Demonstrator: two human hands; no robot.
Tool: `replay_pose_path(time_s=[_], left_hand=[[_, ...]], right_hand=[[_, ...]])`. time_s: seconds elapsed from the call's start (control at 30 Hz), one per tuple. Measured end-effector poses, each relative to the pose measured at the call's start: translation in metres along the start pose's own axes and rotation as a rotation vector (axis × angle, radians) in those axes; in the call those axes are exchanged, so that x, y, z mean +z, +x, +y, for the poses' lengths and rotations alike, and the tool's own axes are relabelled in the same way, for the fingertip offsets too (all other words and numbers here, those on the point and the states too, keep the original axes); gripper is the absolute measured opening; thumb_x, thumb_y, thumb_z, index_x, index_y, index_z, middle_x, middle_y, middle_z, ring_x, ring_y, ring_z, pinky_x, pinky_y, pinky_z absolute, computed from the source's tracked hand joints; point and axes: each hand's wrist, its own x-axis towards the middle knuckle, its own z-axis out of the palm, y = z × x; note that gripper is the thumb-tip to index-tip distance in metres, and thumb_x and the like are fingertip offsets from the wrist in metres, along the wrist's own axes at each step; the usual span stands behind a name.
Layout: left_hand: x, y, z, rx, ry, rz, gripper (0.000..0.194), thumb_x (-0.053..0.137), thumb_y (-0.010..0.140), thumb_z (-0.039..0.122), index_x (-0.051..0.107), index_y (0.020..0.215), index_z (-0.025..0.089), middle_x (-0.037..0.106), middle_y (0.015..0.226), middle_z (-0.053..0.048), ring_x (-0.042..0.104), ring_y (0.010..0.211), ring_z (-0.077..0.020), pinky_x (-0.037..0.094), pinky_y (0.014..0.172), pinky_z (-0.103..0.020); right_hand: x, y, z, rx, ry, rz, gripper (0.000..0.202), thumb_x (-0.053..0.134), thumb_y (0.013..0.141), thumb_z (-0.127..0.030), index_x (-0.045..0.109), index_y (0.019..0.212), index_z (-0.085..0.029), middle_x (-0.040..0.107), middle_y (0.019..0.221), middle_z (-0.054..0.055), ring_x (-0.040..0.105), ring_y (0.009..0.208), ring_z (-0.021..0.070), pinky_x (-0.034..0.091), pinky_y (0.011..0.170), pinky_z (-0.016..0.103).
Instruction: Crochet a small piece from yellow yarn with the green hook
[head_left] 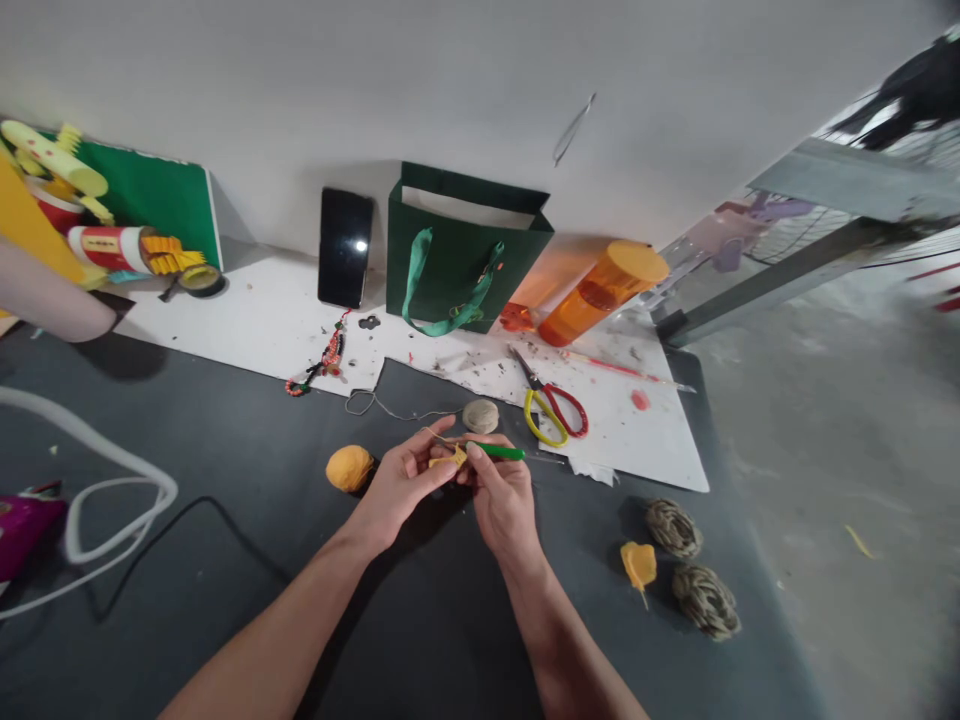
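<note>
My left hand (403, 481) pinches a small yellow crochet piece (448, 459), and a strand of yarn runs over its raised index finger. In my right hand (504, 497) is a green-handled crochet hook (501, 452), its working end at the yellow piece and partly hidden by the fingers. The two hands meet above the dark table. Just left of my left hand lies a ball of yellow yarn (349, 468). Beyond my fingertips sits a small beige yarn ball (481, 416) with a loose grey thread trailing left.
Red-and-yellow-handled scissors (555, 412) lie on a white board (637, 440). Behind stand a phone (344, 248), a green paper bag (461, 260) and a tilted orange bottle (600, 295). At right are a yellow crocheted piece (638, 566) and two grey-brown yarn bundles (705, 600). White cable (154, 475) loops at left.
</note>
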Motion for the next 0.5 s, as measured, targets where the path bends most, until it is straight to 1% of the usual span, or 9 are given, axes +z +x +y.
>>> replay_pose_path(time_s=[0.2, 0.4, 0.5], left_hand=[[-0.0008, -0.0002, -0.0016, -0.021, -0.016, 0.006, 0.060, 0.088, 0.075, 0.032, 0.071, 0.131, 0.020, 0.072, 0.091, -0.003, 0.063, 0.088, -0.0171, 0.047, 0.095, -0.037], [-0.0022, 0.0000, -0.0028, -0.030, -0.017, 0.022, 0.059, 0.087, 0.077, 0.032, 0.071, 0.132, 0.020, 0.076, 0.101, -0.007, 0.065, 0.090, -0.0178, 0.047, 0.091, -0.035], [-0.0026, 0.0004, -0.0029, -0.029, -0.008, 0.032, 0.060, 0.089, 0.075, 0.034, 0.072, 0.131, 0.019, 0.077, 0.102, -0.007, 0.066, 0.091, -0.0178, 0.048, 0.090, -0.034]], right_hand=[[-0.0020, 0.0008, 0.0035, 0.011, -0.037, -0.005, 0.029, 0.088, 0.072, -0.046, 0.076, 0.083, -0.022, 0.074, 0.075, 0.000, 0.058, 0.053, 0.0108, 0.049, 0.052, 0.025], [-0.0028, 0.0006, 0.0034, 0.032, -0.071, -0.047, 0.026, 0.085, 0.076, -0.046, 0.077, 0.086, -0.023, 0.065, 0.060, -0.003, 0.056, 0.052, 0.0124, 0.048, 0.053, 0.026], [-0.0025, 0.0004, 0.0029, 0.042, -0.064, -0.050, 0.028, 0.087, 0.074, -0.047, 0.077, 0.085, -0.023, 0.066, 0.059, -0.003, 0.056, 0.052, 0.0121, 0.049, 0.053, 0.026]])
